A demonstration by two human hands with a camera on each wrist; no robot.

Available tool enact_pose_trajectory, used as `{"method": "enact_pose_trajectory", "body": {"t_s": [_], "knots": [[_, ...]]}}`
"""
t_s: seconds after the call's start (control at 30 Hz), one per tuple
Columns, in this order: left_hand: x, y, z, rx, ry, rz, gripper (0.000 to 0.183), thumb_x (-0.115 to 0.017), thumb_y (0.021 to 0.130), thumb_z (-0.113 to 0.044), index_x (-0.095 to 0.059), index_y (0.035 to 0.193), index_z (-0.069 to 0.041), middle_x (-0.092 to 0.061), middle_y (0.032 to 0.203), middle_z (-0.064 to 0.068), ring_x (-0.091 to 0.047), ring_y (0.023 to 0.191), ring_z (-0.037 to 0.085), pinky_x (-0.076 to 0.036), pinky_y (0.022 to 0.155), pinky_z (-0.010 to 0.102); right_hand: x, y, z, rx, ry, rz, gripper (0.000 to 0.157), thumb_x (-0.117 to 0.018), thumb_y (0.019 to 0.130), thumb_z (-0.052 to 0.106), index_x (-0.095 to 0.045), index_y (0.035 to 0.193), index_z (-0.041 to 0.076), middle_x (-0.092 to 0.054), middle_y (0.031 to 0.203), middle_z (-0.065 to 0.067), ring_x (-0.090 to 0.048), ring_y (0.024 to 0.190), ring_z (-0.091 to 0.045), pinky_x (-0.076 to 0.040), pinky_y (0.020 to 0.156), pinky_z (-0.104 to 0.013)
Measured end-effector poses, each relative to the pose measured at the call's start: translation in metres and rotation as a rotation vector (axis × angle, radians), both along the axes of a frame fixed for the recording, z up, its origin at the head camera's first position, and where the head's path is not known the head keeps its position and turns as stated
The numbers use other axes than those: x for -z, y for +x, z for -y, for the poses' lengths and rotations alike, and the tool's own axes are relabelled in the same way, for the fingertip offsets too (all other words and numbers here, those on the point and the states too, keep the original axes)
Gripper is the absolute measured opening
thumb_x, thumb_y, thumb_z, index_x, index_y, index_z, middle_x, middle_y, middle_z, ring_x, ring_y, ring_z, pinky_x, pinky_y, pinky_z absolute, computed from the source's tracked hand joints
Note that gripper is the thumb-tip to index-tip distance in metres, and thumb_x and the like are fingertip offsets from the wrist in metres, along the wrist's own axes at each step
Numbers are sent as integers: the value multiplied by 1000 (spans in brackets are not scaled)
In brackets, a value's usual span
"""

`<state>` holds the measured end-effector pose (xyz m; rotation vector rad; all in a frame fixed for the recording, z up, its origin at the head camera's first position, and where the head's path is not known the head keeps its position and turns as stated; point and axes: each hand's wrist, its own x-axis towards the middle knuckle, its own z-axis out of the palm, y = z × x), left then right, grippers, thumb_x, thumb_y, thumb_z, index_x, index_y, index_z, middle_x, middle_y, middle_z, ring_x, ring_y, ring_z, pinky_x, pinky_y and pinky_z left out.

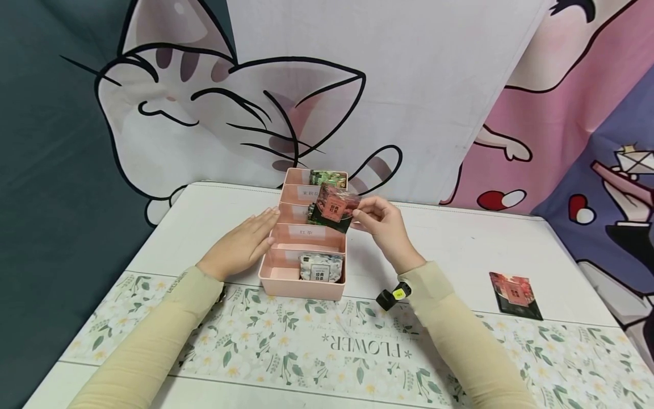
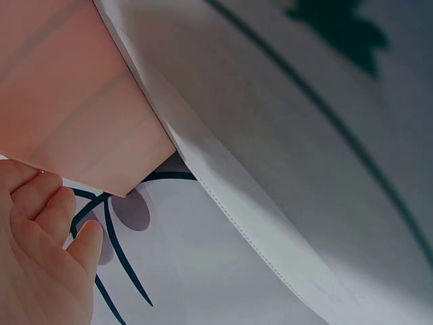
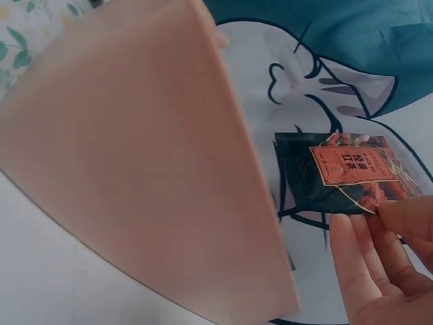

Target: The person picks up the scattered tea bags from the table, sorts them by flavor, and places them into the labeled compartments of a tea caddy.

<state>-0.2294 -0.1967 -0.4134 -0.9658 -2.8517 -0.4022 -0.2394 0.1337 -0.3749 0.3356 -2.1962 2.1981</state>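
A pink divided storage box stands on the table, its compartments in a row running away from me. My left hand rests with extended fingers against the box's left rim; in the left wrist view the fingertips meet the pink wall. Between thumb and fingers, my right hand pinches a red and black tea sachet by its edge, above the box's middle compartments. The right wrist view shows this sachet's orange label facing the camera. A silvery white sachet sits in the nearest compartment, a green one in the farthest.
Another red and black sachet lies on the table at the right. A floral strip runs across the table's front. Behind the table hangs a cloth backdrop with cartoon cats. White labels mark the dividers.
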Motion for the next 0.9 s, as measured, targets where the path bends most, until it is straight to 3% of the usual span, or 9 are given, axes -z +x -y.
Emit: {"method": "enact_pose_trajectory", "body": {"t_s": [0.67, 0.9], "knots": [[0, -2, 0, 10, -9, -2, 63, -45, 108, -24, -21, 159, 4, -21, 166, 18, -23, 152, 38, -19, 125, 52, 23, -4, 7, 20, 189, 4, 8, -65, 94, -2, -66, 101, -4, -69, 89, -9, -68, 77, -12, -62, 74, -29], [0, -1, 0, 4, 0, 0, 63, -45, 108, -24, -21, 159, 3, -21, 166, 17, -22, 153, 37, -16, 126, 49, 26, -2, 9, 39, 260, 6, 8, -67, 92, -2, -68, 100, -4, -69, 86, -8, -66, 79, -28, -63, 77, -40]]}}
